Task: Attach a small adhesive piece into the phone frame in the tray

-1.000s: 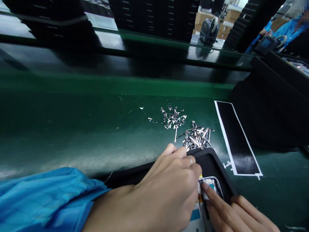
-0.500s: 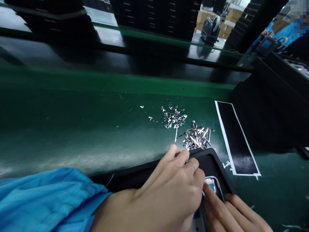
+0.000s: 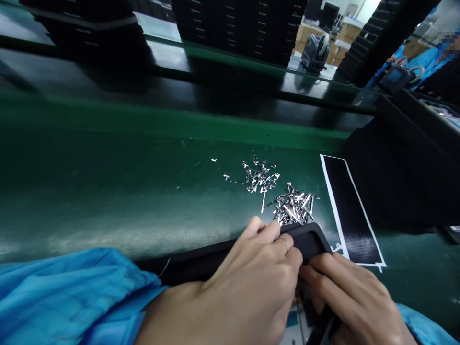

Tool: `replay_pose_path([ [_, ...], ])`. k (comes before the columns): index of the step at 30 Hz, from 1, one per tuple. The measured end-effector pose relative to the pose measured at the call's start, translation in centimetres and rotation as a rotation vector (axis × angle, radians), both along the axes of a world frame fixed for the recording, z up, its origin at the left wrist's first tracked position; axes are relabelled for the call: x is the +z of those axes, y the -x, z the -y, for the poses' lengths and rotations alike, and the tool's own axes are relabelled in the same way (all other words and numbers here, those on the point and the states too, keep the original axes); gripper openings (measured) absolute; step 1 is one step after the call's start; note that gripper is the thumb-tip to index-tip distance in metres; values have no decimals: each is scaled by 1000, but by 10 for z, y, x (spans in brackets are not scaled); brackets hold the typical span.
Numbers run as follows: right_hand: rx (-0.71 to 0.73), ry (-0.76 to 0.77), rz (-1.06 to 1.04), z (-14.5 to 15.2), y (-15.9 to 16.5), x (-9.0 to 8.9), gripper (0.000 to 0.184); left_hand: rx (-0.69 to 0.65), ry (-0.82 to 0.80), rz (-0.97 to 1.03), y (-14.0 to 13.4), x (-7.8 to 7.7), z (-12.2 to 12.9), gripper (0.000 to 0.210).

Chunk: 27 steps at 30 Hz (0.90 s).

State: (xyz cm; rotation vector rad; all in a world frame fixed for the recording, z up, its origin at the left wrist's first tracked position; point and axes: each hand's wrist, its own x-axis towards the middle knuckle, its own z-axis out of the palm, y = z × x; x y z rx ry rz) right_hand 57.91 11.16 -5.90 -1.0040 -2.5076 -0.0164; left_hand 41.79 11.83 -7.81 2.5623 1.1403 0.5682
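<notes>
My left hand lies over the black tray, its fingers curled and a ring on one of them. Whatever its fingertips grip is hidden. My right hand meets it from the right, thumb and fingers bent and closed, with their contents out of sight. Beneath and between both hands shows part of a flat device with a silvery, phone-like housing and a blue patch. Just beyond the tray lies a pile of small silver and black strip parts.
A second, looser pile of strips lies farther back on the green bench. To the right is a black sheet with white edges, beside a dark covered box. A tape dispenser and a person in blue appear behind.
My right hand has moved up and inward over the tray's right side, covering the housing corner that showed before. My left hand has stayed nearly in place.
</notes>
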Motion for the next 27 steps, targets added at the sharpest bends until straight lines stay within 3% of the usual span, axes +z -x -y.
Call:
replay_pose_path([
  [4,13,22,-66,-5,2,-5,35,41,-42,-2,0,4,2,9],
  [7,41,7,-92,-8,2,-6,31,9,-45,-13,2,6,3,9],
  [9,59,85,-97,-10,1,-6,29,-27,-67,-24,3,4,1,8],
  [12,42,233,-97,-11,-4,-6,26,-38,-238,70,2,-5,-2,22],
  [15,48,252,-122,-11,-8,-7,24,-41,-389,123,3,-8,-3,35],
  [21,59,412,-122,-16,-5,-2,26,-311,-489,-179,16,11,-1,26],
  [24,60,304,-128,-14,-9,0,28,-333,-473,-262,19,12,0,31],
  [27,30,112,-91,-4,-20,-5,31,-197,-480,-108,13,0,3,33],
])
